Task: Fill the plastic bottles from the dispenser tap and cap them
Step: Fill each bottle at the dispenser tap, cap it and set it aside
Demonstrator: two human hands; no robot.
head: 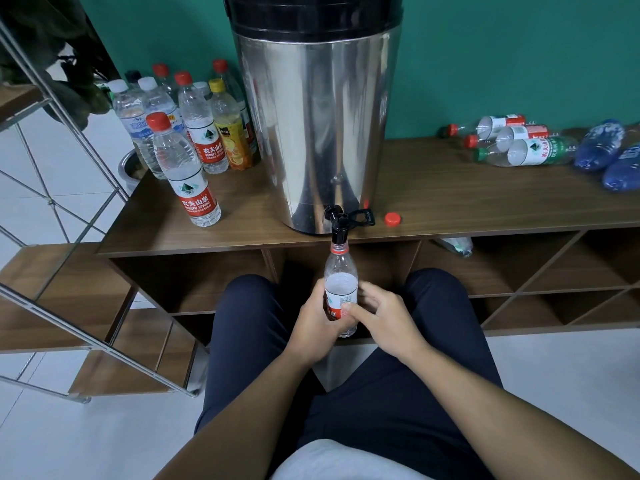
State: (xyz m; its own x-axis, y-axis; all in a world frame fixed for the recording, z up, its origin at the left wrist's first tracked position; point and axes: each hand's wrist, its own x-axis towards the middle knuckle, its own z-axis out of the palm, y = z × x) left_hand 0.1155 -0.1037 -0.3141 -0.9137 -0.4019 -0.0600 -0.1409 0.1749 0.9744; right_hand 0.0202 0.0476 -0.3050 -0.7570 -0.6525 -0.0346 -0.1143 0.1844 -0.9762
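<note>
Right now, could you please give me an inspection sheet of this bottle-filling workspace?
Surface: wooden shelf top, carrying the steel dispenser.
Job's things: open bottle held upright, mouth under the black tap; loose red cap on the shelf top right of the tap.
Clutter: capped standing bottles left of the dispenser; lying bottles and crushed blue bottles at right.
Hands: left hand grips the bottle; right hand has its thumb on the label, fingers behind.
Cables: nothing seen.
Surroundings: green wall, metal rack at left, pale tiled floor.
</note>
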